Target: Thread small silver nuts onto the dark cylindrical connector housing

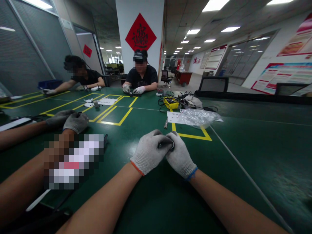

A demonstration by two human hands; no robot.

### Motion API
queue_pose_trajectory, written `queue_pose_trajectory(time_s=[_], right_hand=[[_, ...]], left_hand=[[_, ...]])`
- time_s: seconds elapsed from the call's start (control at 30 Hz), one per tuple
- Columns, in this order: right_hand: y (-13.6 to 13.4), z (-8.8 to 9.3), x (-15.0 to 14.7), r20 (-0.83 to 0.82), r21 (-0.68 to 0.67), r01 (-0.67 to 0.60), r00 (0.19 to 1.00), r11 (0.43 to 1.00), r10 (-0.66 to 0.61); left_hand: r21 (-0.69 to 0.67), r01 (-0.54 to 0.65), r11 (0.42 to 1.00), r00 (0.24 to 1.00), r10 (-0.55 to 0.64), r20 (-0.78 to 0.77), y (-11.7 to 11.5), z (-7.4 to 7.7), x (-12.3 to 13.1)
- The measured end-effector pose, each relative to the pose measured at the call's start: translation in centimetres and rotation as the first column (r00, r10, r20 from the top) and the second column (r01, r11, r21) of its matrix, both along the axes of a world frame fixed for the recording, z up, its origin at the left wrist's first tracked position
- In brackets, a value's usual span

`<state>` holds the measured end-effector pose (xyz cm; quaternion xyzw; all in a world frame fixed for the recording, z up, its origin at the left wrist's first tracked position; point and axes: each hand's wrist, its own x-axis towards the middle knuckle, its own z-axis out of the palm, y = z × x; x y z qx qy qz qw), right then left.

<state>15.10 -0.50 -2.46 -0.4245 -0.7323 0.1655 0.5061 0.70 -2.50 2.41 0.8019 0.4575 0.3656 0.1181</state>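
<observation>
My left hand (151, 152), in a white knit glove with an orange cuff, is closed with its dark-coated fingertips pressed toward my right hand. My right hand (180, 156), in a matching glove with a blue cuff, is closed against it. Between them sits a small dark round part (173, 145) with a shiny curved edge; the fingers cover most of it, and its kind does not show. Both hands are just above the green table (214, 182). Beyond them lies a small metal cylinder (166, 123).
Past my hands are a clear plastic bag (198, 117) on white paper, a yellow bin (171, 102) and tangled black cables. Yellow tape (192, 136) marks rectangles on the table. A co-worker's gloved hands (76, 122) are close on the left; two more people sit across.
</observation>
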Motion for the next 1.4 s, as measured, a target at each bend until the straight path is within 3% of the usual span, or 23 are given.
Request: queue_pose_trajectory(time_s=[0.3,0.43,0.63,0.77,0.9,1.0,1.13,1.4], right_hand=[[0.3,-0.3,-0.1,0.009,-0.005,0.014,1.0,1.0,-0.014],[0.4,-0.5,-0.1,0.01,-0.019,0.032,0.999,0.999,-0.031],[0.8,-0.4,0.3,-0.028,-0.02,0.054,0.998,0.998,-0.055],[1.2,-0.2,0.5,-0.087,-0.003,0.121,0.989,0.993,-0.12],[1.3,-0.1,0.5,-0.141,0.009,0.209,0.968,0.978,-0.206],[1.4,-0.2,0.5,-0.156,0.001,0.237,0.96,0.971,-0.234],[1.6,-0.5,0.7,-0.201,-0.04,0.256,0.945,0.966,-0.259],[1.9,-0.5,0.8,-0.187,-0.032,0.306,0.933,0.951,-0.307]], left_hand=[[-0.017,-0.062,0.998,0.998,0.062,0.007,-0.1,-0.3,0.6],[-0.015,-0.1,0.995,0.993,0.099,-0.069,-0.2,-0.3,0.7],[0.054,0.054,0.997,0.98,-0.042,-0.195,-0.4,-0.1,0.2],[0.05,0.097,0.994,0.992,-0.093,-0.083,-0.3,-0.5,0.2],[-0.028,-0.057,0.998,0.996,0.059,0.072,0.8,-1.1,-0.1],[-0.102,-0.214,0.971,0.973,0.203,-0.109,2.0,-1.9,-0.6],[-0.114,-0.23,0.967,0.901,0.167,-0.401,2.8,-2.8,-1.0],[-0.157,-0.221,0.963,0.887,0.131,-0.443,3.6,-2.6,-1.0]])
